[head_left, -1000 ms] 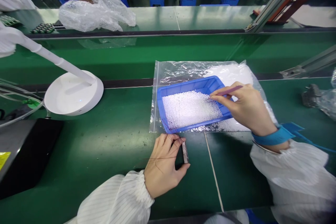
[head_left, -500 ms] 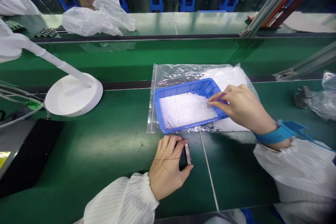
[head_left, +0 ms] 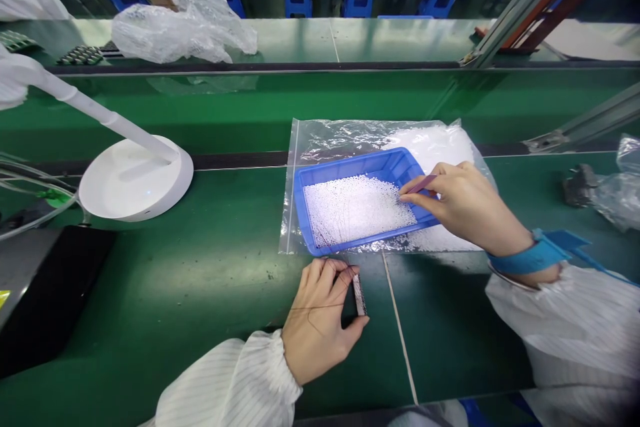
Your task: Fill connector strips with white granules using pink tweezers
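Note:
A blue plastic tray point(head_left: 306, 240) holds a layer of small white beads point(head_left: 355, 210). My right hand point(head_left: 453, 203) reaches over the tray's right end, pinching purplish tweezers point(head_left: 423, 183) whose tips are down at the beads. On the green table in front of the tray, my left hand point(head_left: 320, 320) grips a small dark-edged block with a pale, speckled face point(head_left: 359, 293) between thumb and fingers. Much of that block is hidden behind the hand. A thin dark thread or wire runs across the back of the left hand.
Under the tray lies a clear zip bag point(head_left: 440, 143) with more white beads. A white lamp base point(head_left: 137, 180) stands at left, near a black flat object point(head_left: 55, 293). Bubble wrap point(head_left: 185, 27) sits on the far bench; a metal post point(head_left: 520, 7) rises at right.
Both hands keep almost the same places and grips. The view has shifted very slightly; nothing has been let go or picked up.

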A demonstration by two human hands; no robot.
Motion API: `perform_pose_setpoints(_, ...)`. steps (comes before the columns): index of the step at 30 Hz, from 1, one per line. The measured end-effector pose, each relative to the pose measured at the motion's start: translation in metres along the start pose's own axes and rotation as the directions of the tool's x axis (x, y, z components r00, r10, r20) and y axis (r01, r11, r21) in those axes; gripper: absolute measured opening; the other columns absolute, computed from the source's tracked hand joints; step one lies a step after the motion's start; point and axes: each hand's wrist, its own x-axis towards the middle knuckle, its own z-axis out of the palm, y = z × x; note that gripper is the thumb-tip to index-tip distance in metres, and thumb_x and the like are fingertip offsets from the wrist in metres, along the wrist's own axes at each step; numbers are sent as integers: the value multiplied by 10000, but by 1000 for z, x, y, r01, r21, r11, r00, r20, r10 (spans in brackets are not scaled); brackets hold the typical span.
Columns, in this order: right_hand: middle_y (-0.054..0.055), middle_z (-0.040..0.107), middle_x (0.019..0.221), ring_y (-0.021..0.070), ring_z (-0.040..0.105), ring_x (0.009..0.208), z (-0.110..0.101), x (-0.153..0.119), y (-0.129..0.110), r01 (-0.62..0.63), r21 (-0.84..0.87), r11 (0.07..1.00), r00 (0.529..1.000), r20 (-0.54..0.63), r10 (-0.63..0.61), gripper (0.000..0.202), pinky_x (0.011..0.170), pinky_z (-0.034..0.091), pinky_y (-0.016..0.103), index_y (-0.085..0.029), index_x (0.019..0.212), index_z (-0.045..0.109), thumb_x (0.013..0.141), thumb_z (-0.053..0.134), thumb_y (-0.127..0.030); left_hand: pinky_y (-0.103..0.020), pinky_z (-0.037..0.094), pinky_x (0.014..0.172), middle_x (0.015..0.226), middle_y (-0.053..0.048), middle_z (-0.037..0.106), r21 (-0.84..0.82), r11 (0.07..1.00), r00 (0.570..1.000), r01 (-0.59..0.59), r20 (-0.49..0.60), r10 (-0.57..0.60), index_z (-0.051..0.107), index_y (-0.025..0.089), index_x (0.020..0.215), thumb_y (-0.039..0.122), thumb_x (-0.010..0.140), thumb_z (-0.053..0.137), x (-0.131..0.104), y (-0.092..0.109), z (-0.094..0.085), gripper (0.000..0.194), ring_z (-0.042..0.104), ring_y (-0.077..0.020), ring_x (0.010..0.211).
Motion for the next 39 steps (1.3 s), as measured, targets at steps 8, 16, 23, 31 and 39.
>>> perform_pose_setpoints(8, -23, 749, 977, 206, 589, 777, 4, 0, 3, 14, 42, 999, 999, -34, -12, 265, 688, 376, 404, -247, 787, 727, 934, 546, -372, -494, 462, 951, 1162, -91, 487, 1, 1000, 1000, -6, 4, 6, 446, 202, 1273, 177, 752, 729, 1, 0, 0, 593, 452, -285, 1103)
perform_pose_setpoints(16, -14, 744, 888, 199, 612, 738, -32, -21, -23, -23, 344, 939, 973, -207, 99, 135, 689, 451, 392, -276, 861, 732, 881, 636, -369, -494, 459, 943, 1172, -96, 484, 11, 1000, 1000, 10, -5, -10, 416, 192, 1301, 204, 736, 767, 2, 0, 0, 665, 451, -285, 1098)
perform_pose_setpoints(23, -28, 739, 894, 185, 580, 702, -8, -75, -77, 28, 666, 745, 980, -164, 110, 259, 639, 453, 379, -348, 1050, 696, 850, 672, -186, -496, 451, 942, 1145, -82, 494, 9, 1000, 1000, 10, -6, -10, 458, 205, 1231, 219, 716, 788, 2, 1, -3, 612, 454, -282, 1093)
perform_pose_setpoints(31, -24, 737, 896, 168, 561, 730, 39, -83, -89, -31, 667, 744, 971, -156, 181, 201, 651, 453, 358, -303, 1026, 704, 870, 647, -188, -499, 451, 940, 1153, -84, 499, 14, 1000, 1000, 15, -5, -15, 462, 207, 1248, 226, 723, 782, 4, 1, -3, 615, 452, -284, 1098)
perform_pose_setpoints(39, -34, 736, 900, 162, 552, 747, 37, -83, -89, -6, 662, 750, 977, -155, 145, 229, 667, 432, 358, -297, 1042, 686, 865, 651, -155, -484, 451, 942, 1149, -93, 499, 29, 1000, 1000, 12, 4, -12, 475, 178, 1245, 240, 724, 785, 3, 0, -3, 609, 445, -283, 1094)
